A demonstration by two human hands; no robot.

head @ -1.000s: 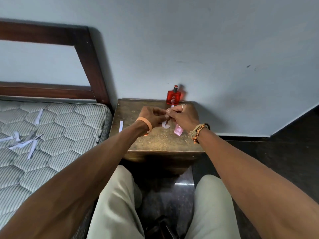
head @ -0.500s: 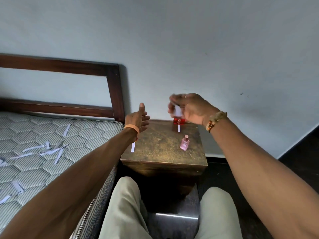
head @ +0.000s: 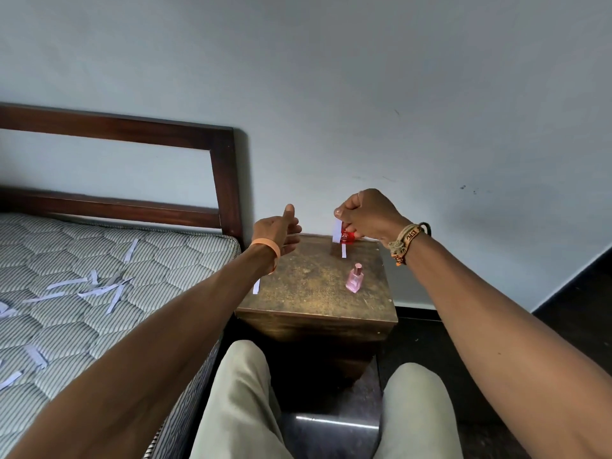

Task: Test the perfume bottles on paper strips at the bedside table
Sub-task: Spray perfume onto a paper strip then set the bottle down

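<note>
A small pink perfume bottle [head: 354, 278] stands upright on the right side of the brown bedside table [head: 308, 289]. A red perfume bottle [head: 347, 237] stands at the table's back edge, mostly hidden behind my right hand [head: 367, 215]. That hand is raised above the table's far edge, pinching a white paper strip [head: 337, 231] that hangs down in front of the red bottle. Another strip [head: 343, 250] lies flat just before the red bottle. My left hand [head: 276, 231] hovers over the table's left back corner, fingers apart, thumb up, holding nothing. One more strip [head: 256, 286] lies at the table's left edge.
A striped mattress [head: 66, 309] with several loose paper strips [head: 99, 288] adjoins the table on the left, with a dark wooden headboard [head: 225, 180] behind it. My knees in pale trousers [head: 245, 402] are just before the table. A dark floor [head: 579, 309] lies to the right.
A second ago both hands were together over the table around the strip and pink bottle. The pink bottle now stands free, my left hand has opened leftward, and my right hand has lifted the strip.
</note>
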